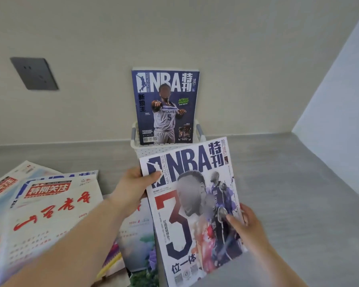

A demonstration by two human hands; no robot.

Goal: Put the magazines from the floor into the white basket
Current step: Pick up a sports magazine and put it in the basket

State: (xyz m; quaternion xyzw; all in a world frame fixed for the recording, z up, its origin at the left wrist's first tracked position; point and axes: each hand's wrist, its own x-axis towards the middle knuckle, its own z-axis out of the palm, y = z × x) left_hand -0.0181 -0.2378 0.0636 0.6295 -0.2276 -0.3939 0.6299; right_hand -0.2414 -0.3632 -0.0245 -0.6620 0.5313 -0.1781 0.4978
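Note:
A white perforated basket (151, 151) stands on the floor against the wall. A dark blue NBA magazine (166, 104) stands upright inside it, leaning on the wall. I hold a white NBA magazine (193, 210) with a big "3" on its cover just in front of the basket. My left hand (133, 189) grips its upper left edge, thumb on the cover. My right hand (247, 222) grips its right edge. A loose pile of magazines (50, 214) with red Chinese titles lies on the floor at the left, partly under my left arm.
A dark wall socket (34, 73) sits on the beige wall at the left. A pale blue panel (340, 90) closes the corner at the right. Grey floor (298, 183) stretches to the right of the basket.

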